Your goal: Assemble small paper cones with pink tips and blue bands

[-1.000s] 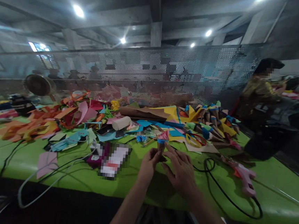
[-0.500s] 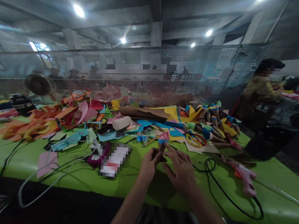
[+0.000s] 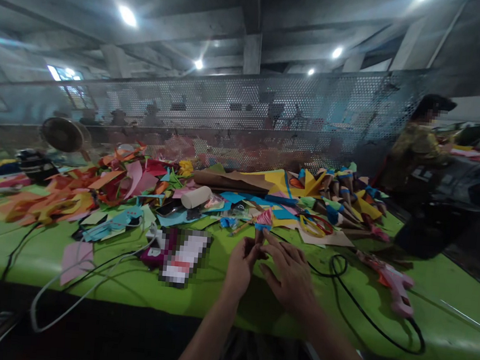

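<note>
A small paper ice cream cone [image 3: 264, 218], with a pink swirled top, a blue band and a brown lower part, stands upright above the front of the table. Wrapped round its brown base is my left hand [image 3: 241, 264], closed, hiding the lower tip. My right hand [image 3: 288, 271] lies against the cone's right side, fingers stretched out and touching the brown paper, with the thumb apart below them. Off to the right, a pink glue gun [image 3: 394, 283] rests on the green tabletop [image 3: 129, 291].
Left of my hands lie a phone [image 3: 185, 258], a purple power socket [image 3: 155, 254] and loose cables. Coloured paper scraps [image 3: 66, 193], a white roll [image 3: 196, 197], scissors [image 3: 318, 225] and several brown paper cones [image 3: 344, 189] cover the back. A fan [image 3: 63, 135] and another person [image 3: 422, 142] are farther off.
</note>
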A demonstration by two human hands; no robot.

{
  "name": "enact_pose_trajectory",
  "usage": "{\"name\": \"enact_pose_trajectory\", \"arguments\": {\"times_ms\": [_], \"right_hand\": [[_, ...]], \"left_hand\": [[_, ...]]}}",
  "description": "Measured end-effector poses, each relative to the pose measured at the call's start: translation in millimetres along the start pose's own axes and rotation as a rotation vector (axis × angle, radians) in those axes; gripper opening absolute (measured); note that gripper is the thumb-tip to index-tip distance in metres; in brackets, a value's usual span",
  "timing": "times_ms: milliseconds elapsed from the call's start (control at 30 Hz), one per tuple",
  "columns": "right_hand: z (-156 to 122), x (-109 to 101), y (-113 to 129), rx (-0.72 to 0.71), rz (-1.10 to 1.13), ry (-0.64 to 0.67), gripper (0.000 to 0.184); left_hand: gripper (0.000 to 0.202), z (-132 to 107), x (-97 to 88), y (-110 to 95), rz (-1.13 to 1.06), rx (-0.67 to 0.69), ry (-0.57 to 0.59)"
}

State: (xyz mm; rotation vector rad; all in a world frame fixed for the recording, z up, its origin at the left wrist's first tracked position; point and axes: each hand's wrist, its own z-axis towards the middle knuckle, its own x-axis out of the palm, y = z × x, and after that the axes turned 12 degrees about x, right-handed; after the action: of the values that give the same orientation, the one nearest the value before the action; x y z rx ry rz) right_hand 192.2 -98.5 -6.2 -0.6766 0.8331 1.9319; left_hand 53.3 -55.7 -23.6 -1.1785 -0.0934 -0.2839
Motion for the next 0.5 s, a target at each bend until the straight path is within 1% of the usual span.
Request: {"name": "enact_pose_trajectory", "arguments": {"times_ms": [133, 233, 367, 500], "right_hand": [[0.1, 0.5, -0.6, -0.003, -0.003, -0.006, 0.024], [-0.2, 1.2, -1.4, -0.014, 0.000, -0.009, 0.027], [-0.3, 1.4, -1.8, -0.023, 0.009, 0.008, 0.021], [-0.5, 1.0, -1.3, -0.025, 0.014, -0.007, 0.025]], "left_hand": [[0.035, -0.5, -0.9, 1.2, 0.037, 0.025, 0.037], [0.032, -1.1, -0.8, 1.6, 0.088, 0.063, 0.029], [0.028, -2.0, -0.3, 3.4, 0.134, 0.086, 0.034], [0.026, -2.2, -0.5, 7.2, 0.143, 0.098, 0.010]]}}
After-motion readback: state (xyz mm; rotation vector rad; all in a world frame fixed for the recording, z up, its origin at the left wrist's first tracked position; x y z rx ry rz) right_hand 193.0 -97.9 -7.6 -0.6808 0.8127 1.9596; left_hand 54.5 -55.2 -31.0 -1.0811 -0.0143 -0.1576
